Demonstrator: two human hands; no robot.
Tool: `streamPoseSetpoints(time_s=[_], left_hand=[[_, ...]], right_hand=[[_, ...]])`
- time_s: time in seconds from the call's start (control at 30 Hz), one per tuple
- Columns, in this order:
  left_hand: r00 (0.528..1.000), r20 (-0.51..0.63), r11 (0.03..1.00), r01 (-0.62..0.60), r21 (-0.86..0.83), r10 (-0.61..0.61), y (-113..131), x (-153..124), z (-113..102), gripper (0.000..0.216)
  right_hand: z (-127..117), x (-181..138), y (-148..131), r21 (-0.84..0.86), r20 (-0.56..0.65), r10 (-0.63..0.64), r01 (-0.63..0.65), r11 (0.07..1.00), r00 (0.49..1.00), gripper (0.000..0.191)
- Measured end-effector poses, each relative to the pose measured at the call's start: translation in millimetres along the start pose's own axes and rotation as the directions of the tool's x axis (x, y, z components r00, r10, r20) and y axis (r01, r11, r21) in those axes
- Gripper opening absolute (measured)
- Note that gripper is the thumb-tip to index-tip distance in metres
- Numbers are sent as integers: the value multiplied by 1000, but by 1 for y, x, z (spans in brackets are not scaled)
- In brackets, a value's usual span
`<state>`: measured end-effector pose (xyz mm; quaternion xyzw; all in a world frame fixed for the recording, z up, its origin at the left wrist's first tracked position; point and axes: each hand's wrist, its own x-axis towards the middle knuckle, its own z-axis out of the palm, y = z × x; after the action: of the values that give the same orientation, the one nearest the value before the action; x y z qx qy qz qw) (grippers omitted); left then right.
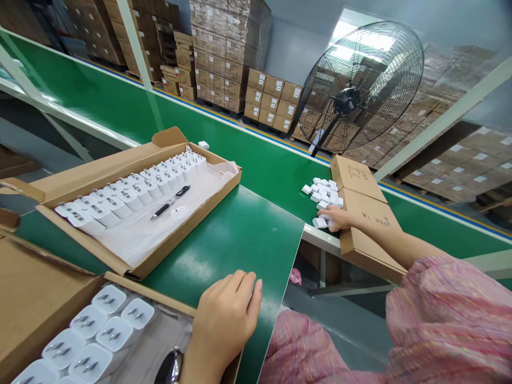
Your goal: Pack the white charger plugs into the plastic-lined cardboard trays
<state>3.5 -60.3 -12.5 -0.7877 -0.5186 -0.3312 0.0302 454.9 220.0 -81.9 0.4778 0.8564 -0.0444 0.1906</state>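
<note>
Several white adapters [114, 333] stand prongs up in the near carton [176, 305], at the lower left, beside an uncovered stretch of greyish lining. Beyond it, the far carton [189, 225] lies flaps open, with two rows of upright adapters [132, 198] along its left side and a black-and-silver pen [171, 202] on the white lining to their right. One lone adapter [204, 144] sits on the green belt [256, 165], just past the far carton's end.

Next comes the left hand [226, 306], palm down and loosely open, a watch [170, 368] on its wrist; its fingers reach over the green bench [224, 234], and I cannot tell whether they touch it. Boxes [272, 101] stand stacked behind the belt. Farther right, a loose cluster of adapters [322, 188] lies on the belt. At its near end the right hand [336, 217] has its fingers bent over an adapter, though whether it grips one I cannot tell. Just right of the cluster lies a long brown carton [368, 213], under a large fan [348, 101]; a pink sleeve [448, 314] covers the upper right arm.
</note>
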Motion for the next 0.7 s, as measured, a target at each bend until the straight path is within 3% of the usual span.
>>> streamPoseSetpoints(time_s=[0.1, 0.2, 0.27, 0.33, 0.43, 0.53, 0.63, 0.7], left_hand=[[1000, 17, 1000, 9, 7, -9, 1, -1, 0, 17], [999, 45, 1000, 26, 17, -27, 1, -1, -1, 18], [996, 73, 998, 54, 27, -56, 2, -2, -1, 17], [991, 81, 993, 103, 48, -107, 2, -2, -1, 16], [973, 64, 972, 217, 88, -223, -3, -3, 1, 23], [932, 115, 938, 335, 94, -344, -11, -2, 1, 37], [875, 280, 919, 382, 98, -394, -17, 0, -3, 52], [821, 407, 915, 382, 129, -400, -17, 4, -7, 62]], right_hand=[[-22, 10, -3, 18, -64, 14, -13, 1000, 998, 68], [-63, 28, -15, 24, -162, 9, -5, 1000, 987, 67], [-94, 40, -40, 31, -228, -22, 30, 999, 973, 67], [-121, 46, -81, 38, -279, -131, 147, 988, 951, 67], [-145, 42, -165, 3, -273, -510, 531, 847, 816, 69], [-148, 26, -241, -80, -186, -743, 744, 663, 643, 72], [-139, 7, -282, -72, -201, -854, 862, 501, 480, 74], [-129, -4, -291, -27, -276, -850, 880, 474, 449, 67]])
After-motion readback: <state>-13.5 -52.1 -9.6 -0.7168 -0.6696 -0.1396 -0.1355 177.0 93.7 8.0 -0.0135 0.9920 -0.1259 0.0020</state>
